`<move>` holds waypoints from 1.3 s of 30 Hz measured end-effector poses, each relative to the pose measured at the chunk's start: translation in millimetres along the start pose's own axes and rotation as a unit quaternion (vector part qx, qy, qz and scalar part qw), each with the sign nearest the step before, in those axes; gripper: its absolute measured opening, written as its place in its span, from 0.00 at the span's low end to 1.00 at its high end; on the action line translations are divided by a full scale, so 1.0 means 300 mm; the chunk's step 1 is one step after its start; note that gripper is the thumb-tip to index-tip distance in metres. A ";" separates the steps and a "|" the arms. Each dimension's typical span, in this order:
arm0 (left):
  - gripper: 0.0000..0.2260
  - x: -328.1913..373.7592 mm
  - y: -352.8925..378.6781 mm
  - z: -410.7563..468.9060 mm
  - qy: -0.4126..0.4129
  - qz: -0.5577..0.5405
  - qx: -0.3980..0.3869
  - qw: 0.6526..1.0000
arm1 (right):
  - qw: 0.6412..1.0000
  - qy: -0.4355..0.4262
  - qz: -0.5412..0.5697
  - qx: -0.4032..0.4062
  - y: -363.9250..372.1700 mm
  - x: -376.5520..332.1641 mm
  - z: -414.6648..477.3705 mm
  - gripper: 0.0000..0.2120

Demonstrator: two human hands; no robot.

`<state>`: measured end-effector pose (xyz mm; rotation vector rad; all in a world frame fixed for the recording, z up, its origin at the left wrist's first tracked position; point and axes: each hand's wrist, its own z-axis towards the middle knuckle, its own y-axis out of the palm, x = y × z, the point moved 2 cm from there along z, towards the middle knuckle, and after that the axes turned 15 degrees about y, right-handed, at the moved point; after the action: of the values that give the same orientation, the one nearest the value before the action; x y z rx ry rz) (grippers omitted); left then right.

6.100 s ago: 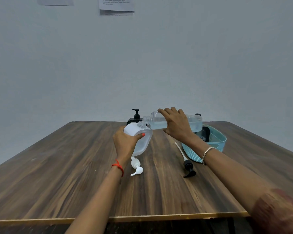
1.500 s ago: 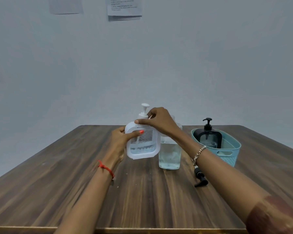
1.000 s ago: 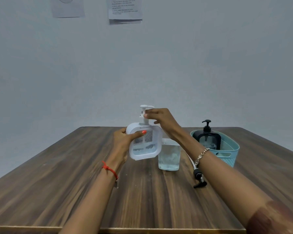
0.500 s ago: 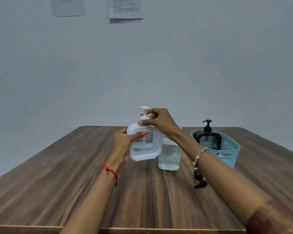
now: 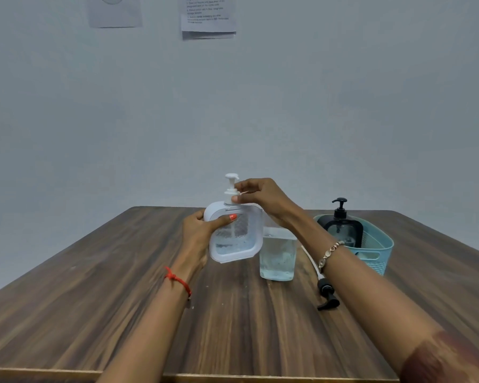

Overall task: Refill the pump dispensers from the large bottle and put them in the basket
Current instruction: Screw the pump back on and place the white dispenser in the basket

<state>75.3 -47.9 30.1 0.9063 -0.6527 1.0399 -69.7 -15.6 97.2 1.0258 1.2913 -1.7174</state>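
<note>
While the left hand [image 5: 197, 236] grips the white dispenser [image 5: 237, 240] (tilted), the right hand [image 5: 263, 197] seemingly pinches its pump [image 5: 231, 186].

You won't get any readable text here. The printed sheet [image 5: 208, 15] on the wall has several lines, too blurred to read. The second sheet [image 5: 114, 11] shows only a faint round mark.

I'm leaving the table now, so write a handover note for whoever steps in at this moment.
Left hand grips the white dispenser; right hand pinches its white pump at the neck.
Large bottle stands beside it; a loose black pump lies on the table.
Done: black dispenser sits in the basket; white one holds liquid.
To do: probably tighten the pump, then basket it.
</note>
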 end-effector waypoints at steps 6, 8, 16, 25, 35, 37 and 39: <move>0.17 0.010 -0.002 -0.003 0.009 0.022 -0.020 1.000 | 0.994 -0.029 -0.045 0.091 0.024 -0.017 -0.007 0.14; 0.14 0.012 0.003 -0.005 0.013 0.024 -0.018 0.999 | 0.984 -0.049 -0.077 0.151 0.046 -0.008 -0.006 0.19; 0.16 0.027 -0.011 -0.006 0.014 0.028 -0.008 0.999 | 0.999 -0.006 -0.036 0.021 0.016 -0.035 -0.022 0.04; 0.15 0.047 -0.010 -0.002 0.020 0.040 -0.029 0.999 | 0.998 -0.004 -0.048 -0.029 0.024 -0.047 -0.030 0.07; 0.18 0.035 0.012 -0.022 0.001 -0.020 0.010 1.000 | 0.974 -0.051 -0.038 0.219 0.110 -0.048 -0.054 0.23; 0.16 0.033 0.018 -0.025 0.011 -0.011 0.015 1.000 | 0.962 -0.066 -0.055 0.260 0.122 -0.045 -0.054 0.23; 0.14 0.032 0.014 -0.025 0.021 0.009 0.012 1.000 | 0.959 -0.075 -0.076 0.263 0.122 -0.041 -0.053 0.23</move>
<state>75.6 -36.1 35.5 0.8973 -0.6150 1.0816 -29.2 -7.0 91.8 1.0762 0.8484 -2.2816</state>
